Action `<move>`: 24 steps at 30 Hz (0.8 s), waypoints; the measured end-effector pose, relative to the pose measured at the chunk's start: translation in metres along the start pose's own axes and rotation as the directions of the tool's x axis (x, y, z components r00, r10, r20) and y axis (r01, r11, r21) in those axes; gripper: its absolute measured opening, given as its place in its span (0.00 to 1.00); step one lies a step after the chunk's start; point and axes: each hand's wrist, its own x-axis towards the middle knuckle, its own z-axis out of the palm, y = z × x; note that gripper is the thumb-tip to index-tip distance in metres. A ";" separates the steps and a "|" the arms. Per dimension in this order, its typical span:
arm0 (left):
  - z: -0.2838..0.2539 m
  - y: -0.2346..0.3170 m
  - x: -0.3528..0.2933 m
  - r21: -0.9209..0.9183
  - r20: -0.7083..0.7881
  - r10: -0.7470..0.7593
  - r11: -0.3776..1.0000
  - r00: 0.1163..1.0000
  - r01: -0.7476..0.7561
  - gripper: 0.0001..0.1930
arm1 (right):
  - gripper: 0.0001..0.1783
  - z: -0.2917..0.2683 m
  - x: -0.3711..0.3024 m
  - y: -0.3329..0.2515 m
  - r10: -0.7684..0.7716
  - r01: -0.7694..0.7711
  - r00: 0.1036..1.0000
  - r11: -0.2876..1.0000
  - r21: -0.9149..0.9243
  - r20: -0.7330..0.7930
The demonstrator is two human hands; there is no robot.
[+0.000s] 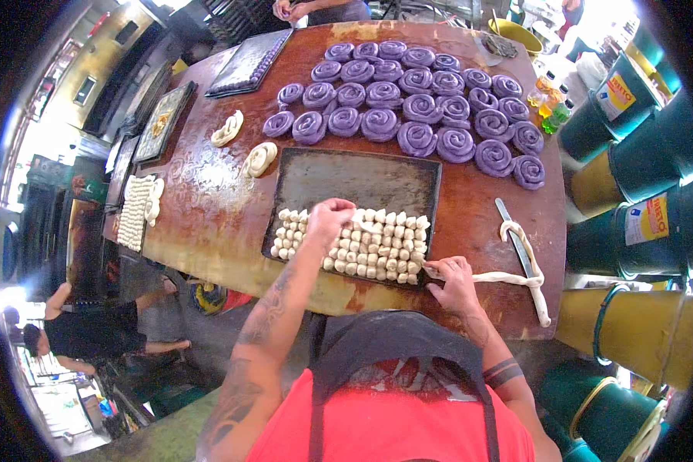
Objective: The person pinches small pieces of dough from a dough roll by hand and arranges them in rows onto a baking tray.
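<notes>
A dark baking tray [354, 175] lies in front of me, its near half filled with rows of small pale dough balls [373, 258]. My left hand [331, 221] reaches over these rows, fingers pinched on a small piece of dough [367, 224] at the fingertips. Beside the tray's near right corner, my right hand [453, 282] is closed around the end of a long pale dough rope [500, 277]. That rope runs right along the table and loops over a long metal blade [516, 239]. The part inside my right fingers is hidden.
Many purple dough coils [383, 94] cover the table's far side. Two pale coils [259, 159] sit left of the tray. More trays [246, 65] stand along the left edge. Bottles [554, 115] are at the far right, with green buckets [662, 138] beyond. Other people are nearby.
</notes>
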 end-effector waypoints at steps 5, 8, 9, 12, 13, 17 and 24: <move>-0.026 0.001 0.010 -0.118 -0.013 -0.014 0.993 1.000 0.013 0.08 | 0.25 0.001 0.008 0.001 -0.003 0.007 1.000 0.984 -0.178 0.020; -0.036 0.000 0.020 -0.225 -0.022 0.005 0.974 1.000 -0.010 0.09 | 0.23 0.002 0.009 0.003 0.005 -0.001 1.000 0.980 -0.198 0.018; -0.041 0.000 0.023 -0.385 -0.019 0.016 0.923 1.000 -0.022 0.09 | 0.23 0.003 0.008 0.006 -0.003 0.007 1.000 0.974 -0.228 0.019; -0.066 0.003 0.034 -0.150 -0.111 0.090 0.983 0.990 -0.106 0.14 | 0.18 0.008 0.004 0.010 0.025 -0.005 0.998 0.945 -0.327 0.056; -0.072 0.003 0.036 0.054 -0.165 0.125 0.992 0.978 -0.118 0.15 | 0.18 0.008 0.005 0.013 0.020 -0.001 0.998 0.946 -0.324 0.057; -0.076 -0.006 0.038 0.763 -0.242 0.625 0.595 0.742 -0.253 0.17 | 0.14 -0.014 0.002 0.019 0.450 -0.493 0.850 0.499 0.713 0.273; -0.069 -0.021 0.023 0.909 0.006 0.388 0.382 0.922 -0.167 0.15 | 0.11 -0.103 -0.016 -0.028 0.276 -0.113 0.953 -0.048 0.992 0.123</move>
